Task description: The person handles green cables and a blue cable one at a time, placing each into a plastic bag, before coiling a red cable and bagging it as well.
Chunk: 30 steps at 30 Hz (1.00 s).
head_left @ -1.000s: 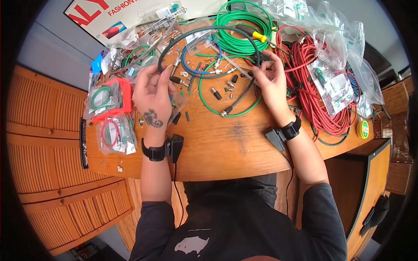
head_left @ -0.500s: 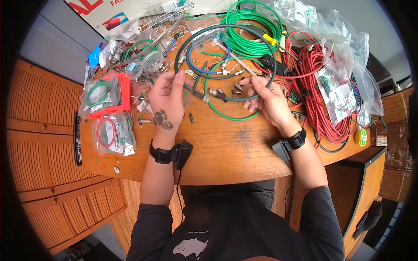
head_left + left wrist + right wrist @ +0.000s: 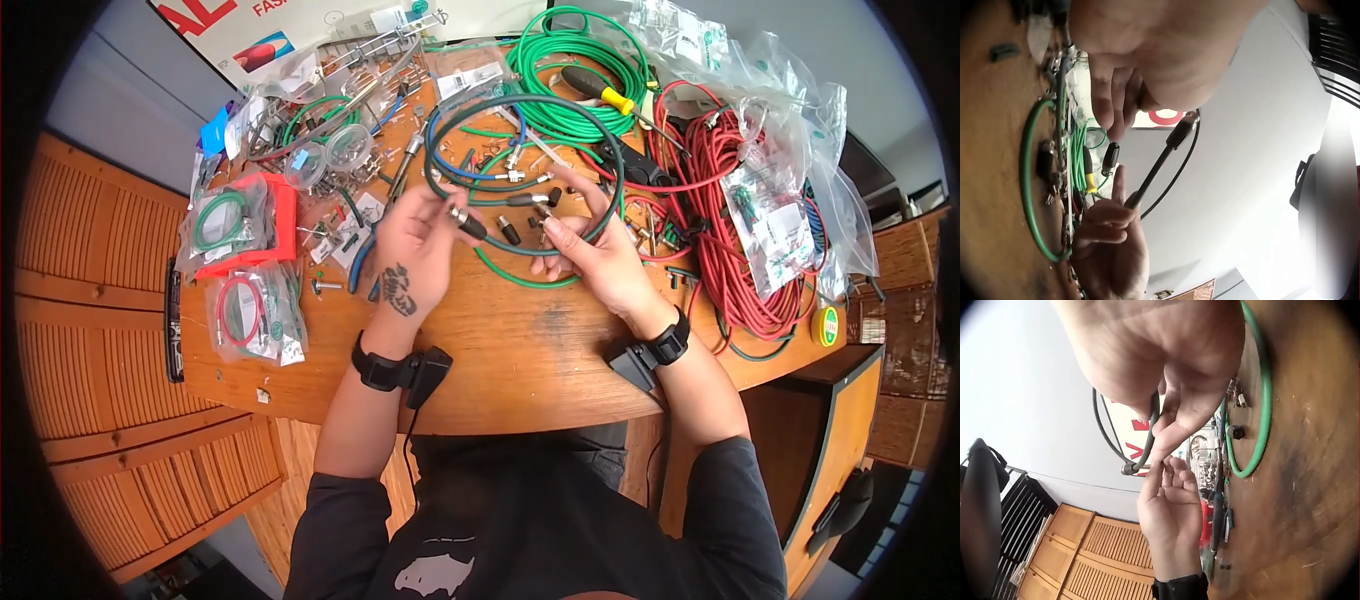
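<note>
A dark coaxial cable point(image 3: 540, 98) is raised in a loop between both hands. My left hand point(image 3: 410, 250) pinches it at the loop's left side, and one black-booted end point(image 3: 540, 200) sticks out from there toward the right hand. My right hand point(image 3: 610, 265) pinches the cable at the lower right, index finger extended. From the right hand the other end runs leftward, its metal-tipped connector point(image 3: 1180, 130) close by the left thumb. The right wrist view shows the left fingertips point(image 3: 1174, 465) right by the right hand's fingers.
Loose connectors and small parts lie behind the hands. A green cable coil point(image 3: 520, 95), a yellow-and-black screwdriver point(image 3: 615, 102) and a red cable bundle point(image 3: 715, 230) stand at the back and right. Bagged cables point(image 3: 250, 310) and a red bin point(image 3: 290, 225) sit left.
The cable loop has become smaller as its ends came inward and crossed. My left hand has moved right and slightly toward me, and the hands are closer together.
</note>
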Each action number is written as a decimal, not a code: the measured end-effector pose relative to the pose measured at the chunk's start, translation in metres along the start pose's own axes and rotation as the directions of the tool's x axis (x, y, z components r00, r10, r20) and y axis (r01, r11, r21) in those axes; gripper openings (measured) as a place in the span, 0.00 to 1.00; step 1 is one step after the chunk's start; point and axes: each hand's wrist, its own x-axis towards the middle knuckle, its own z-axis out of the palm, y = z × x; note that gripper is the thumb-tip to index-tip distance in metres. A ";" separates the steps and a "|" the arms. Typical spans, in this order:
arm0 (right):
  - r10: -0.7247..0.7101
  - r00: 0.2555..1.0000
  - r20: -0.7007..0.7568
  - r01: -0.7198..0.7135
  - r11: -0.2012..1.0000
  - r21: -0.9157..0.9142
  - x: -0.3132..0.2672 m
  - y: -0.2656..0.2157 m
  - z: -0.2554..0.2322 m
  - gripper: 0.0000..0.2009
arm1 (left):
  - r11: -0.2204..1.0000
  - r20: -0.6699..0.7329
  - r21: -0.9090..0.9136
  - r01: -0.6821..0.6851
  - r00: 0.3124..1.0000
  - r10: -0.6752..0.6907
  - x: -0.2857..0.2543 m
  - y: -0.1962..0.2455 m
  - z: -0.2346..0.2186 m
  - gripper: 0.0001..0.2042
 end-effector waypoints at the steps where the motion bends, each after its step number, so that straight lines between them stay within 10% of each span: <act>1: -0.027 0.999 -0.019 0.028 0.999 0.035 -0.001 0.000 0.002 0.21 | 1.000 -0.001 0.000 -0.002 1.000 0.002 -0.002 -0.002 0.006 0.08; 4: -0.012 0.999 -0.036 0.015 0.996 0.087 0.000 0.005 0.007 0.20 | 0.921 0.202 -0.331 0.205 0.969 -0.142 -0.010 -0.014 0.022 0.10; 8: 0.087 0.996 -0.033 -0.086 0.995 0.046 0.003 0.011 -0.002 0.17 | 0.896 0.253 -0.293 0.335 0.930 -0.266 -0.014 -0.020 0.027 0.12; 17: -0.215 0.963 -0.165 0.217 0.976 -0.006 0.009 0.021 -0.008 0.10 | 0.890 0.425 -0.299 0.343 0.883 -0.198 -0.019 -0.019 0.029 0.18; 23: -0.145 0.982 -0.119 0.141 0.989 -0.042 0.006 0.016 -0.010 0.07 | 0.963 0.311 -0.138 0.234 0.933 -0.182 -0.020 -0.019 0.034 0.15; 30: -0.204 0.978 -0.029 0.195 0.962 -0.189 0.006 0.011 -0.007 0.11 | 0.984 -0.138 -0.169 0.064 0.987 -0.088 -0.006 -0.007 0.009 0.12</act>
